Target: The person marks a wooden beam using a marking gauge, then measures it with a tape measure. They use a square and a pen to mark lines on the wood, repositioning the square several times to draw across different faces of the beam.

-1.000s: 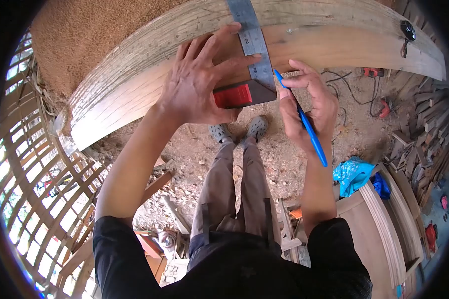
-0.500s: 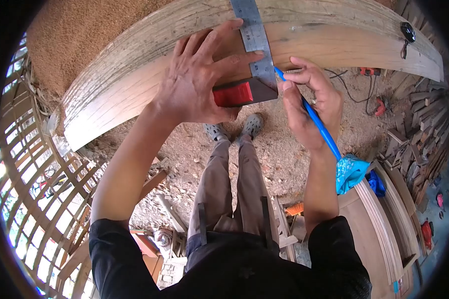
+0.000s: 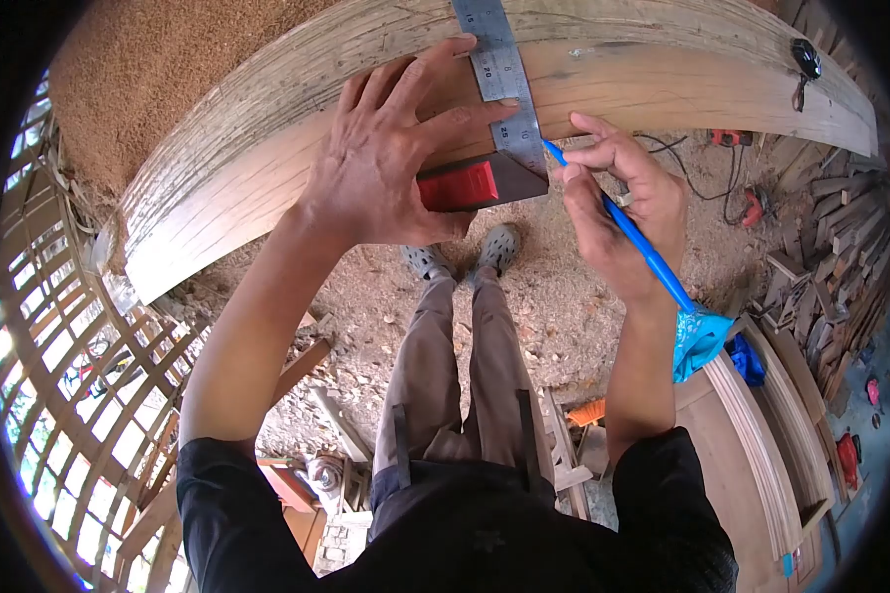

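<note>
A long wooden board spans the top of the view, its grain showing cracks. Across it lies the metal blade of a try square, marked with a scale; its red and black stock sits against the board's near edge. My left hand is closed around that stock, with fingers stretched over the blade and board. In my right hand is a blue pen, pinched between thumb and fingers. The pen's tip touches or nearly touches the blade's right edge near the board's near edge.
A black tape measure rests at the board's right end. Sawdust lies beyond the board. Wood offcuts are piled at right, near a red power tool with a cord. Curved wooden pieces stand at lower right.
My right hand and the pen's rear end have shifted slightly right and down. The try square and my left hand stay in place on the board.
</note>
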